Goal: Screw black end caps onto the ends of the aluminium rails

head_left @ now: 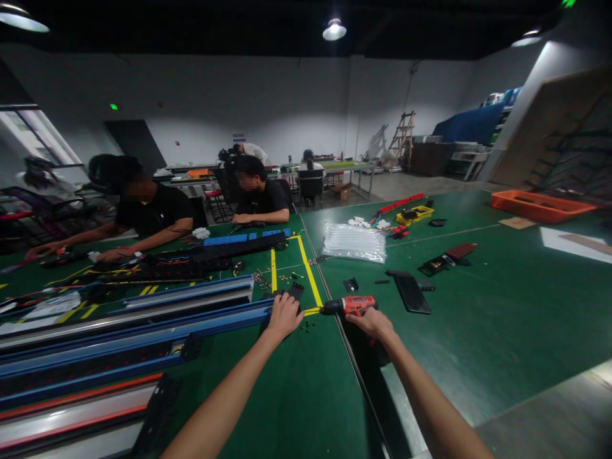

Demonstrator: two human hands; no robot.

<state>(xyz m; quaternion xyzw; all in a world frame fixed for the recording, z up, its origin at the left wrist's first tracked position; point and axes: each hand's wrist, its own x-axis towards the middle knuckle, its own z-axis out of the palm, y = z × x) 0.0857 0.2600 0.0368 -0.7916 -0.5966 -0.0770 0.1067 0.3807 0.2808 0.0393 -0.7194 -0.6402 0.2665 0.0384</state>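
My right hand (373, 322) is wrapped round the grip of a red and black cordless drill (356, 305). The drill lies level, its black chuck pointing left toward my left hand. My left hand (285, 315) is closed over the end of a long blue metal rail (215, 324); its thumb side faces the drill, and the fingertips are partly hidden. Just beyond that hand sits a small black bracket (296, 291). Several small dark screws (308, 327) are scattered on the green table between the rail end and the drill.
More rails, one with red edges (81, 408), lie at left. Yellow tape (310, 274) marks the table. A phone-like black slab (412, 293), an air-cushion pack (354, 243), a yellow tray (415, 215) and an orange bin (540, 205) are at right. Two people sit across the table.
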